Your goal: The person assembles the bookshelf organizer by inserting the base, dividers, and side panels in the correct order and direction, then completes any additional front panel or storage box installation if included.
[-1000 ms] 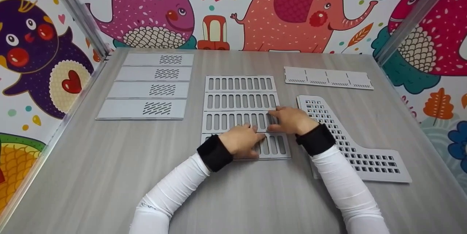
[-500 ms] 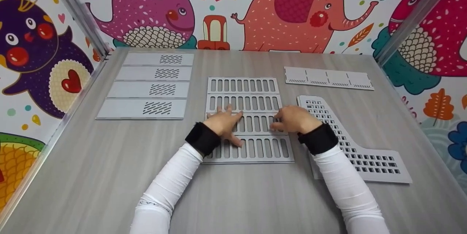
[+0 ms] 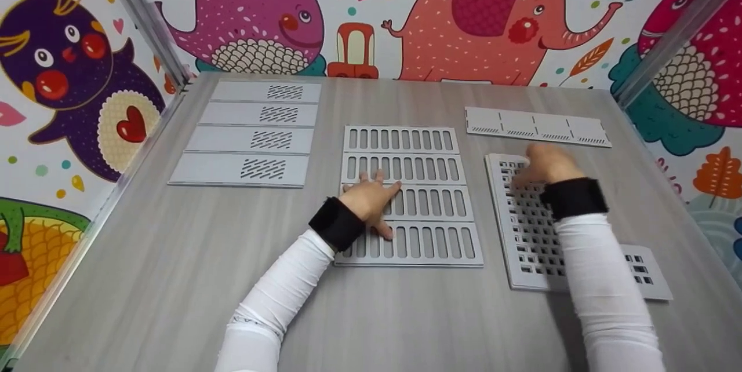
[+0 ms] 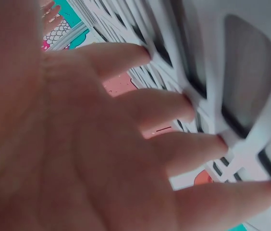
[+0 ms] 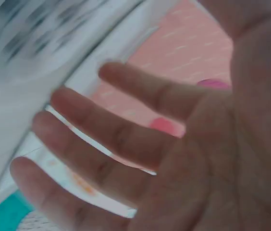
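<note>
A light grey slotted panel (image 3: 429,203), with several rows of long rounded openings, lies flat mid-table. My left hand (image 3: 368,202) rests on its left part with fingers spread; in the left wrist view the fingertips (image 4: 186,107) touch the bars between the slots. Over the far end of a grey panel with square holes (image 3: 524,244) is my right hand (image 3: 548,164). Its fingers (image 5: 121,137) look extended and apart in the blurred right wrist view, and nothing is held. Whether they touch the panel I cannot tell. The right forearm covers part of this stepped-edge panel.
At the back left lies a stack-like row of plain panels (image 3: 255,139) with slanted slits. A narrow white strip (image 3: 536,126) with slits lies at the back right, close beyond my right hand. Printed walls and metal posts (image 3: 148,21) border the table (image 3: 406,314).
My left hand has moved left across the slotted panel, its fingers spreading. My right hand has left that panel's right edge and gone right, over the square-holed panel. The head view has shifted slightly.
</note>
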`<act>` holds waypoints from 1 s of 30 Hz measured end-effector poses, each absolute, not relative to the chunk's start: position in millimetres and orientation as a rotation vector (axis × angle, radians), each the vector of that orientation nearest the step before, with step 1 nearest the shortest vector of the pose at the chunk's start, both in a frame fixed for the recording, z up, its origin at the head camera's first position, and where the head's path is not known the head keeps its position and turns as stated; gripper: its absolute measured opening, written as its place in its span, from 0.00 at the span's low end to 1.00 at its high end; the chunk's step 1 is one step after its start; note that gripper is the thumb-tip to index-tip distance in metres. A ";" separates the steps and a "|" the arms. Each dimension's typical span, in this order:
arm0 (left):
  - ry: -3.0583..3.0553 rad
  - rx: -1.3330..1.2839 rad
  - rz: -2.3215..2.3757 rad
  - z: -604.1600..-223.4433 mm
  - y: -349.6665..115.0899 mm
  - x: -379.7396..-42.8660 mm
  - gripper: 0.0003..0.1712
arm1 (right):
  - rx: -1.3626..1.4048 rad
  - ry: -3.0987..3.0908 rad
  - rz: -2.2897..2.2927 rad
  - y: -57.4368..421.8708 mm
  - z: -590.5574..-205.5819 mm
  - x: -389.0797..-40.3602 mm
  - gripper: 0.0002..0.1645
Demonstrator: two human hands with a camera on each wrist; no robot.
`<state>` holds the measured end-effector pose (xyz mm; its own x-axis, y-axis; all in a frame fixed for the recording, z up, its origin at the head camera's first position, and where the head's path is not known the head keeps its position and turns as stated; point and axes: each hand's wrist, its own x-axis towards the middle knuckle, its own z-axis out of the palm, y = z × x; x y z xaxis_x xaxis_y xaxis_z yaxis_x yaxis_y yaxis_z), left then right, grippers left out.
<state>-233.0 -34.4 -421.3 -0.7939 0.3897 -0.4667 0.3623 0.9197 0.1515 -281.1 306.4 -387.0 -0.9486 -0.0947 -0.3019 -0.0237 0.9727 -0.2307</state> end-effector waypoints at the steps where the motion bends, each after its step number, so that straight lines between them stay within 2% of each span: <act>1: 2.571 0.538 0.080 -421.3 -34.3 -232.8 0.70 | -0.065 2.784 -0.319 314.0 -388.2 -283.0 0.36; 5: 2.571 0.523 0.093 -421.3 -35.3 -233.1 0.71 | -0.076 2.654 -0.306 333.5 -392.0 -293.1 0.29; 14: 2.590 0.543 0.128 -425.3 -37.0 -231.8 0.70 | -0.129 2.561 -0.404 352.2 -384.6 -311.6 0.31; 18: 2.597 0.548 0.101 -426.0 -36.3 -231.0 0.69 | -0.142 2.567 -0.669 360.7 -360.9 -311.7 0.32; 24: 2.608 0.565 0.078 -425.1 -35.8 -232.2 0.68 | -0.270 2.630 -1.202 360.8 -310.5 -302.6 0.19; 30: 2.607 0.557 0.079 -426.4 -34.9 -233.3 0.68 | -0.483 2.847 -1.596 333.4 -300.8 -310.1 0.23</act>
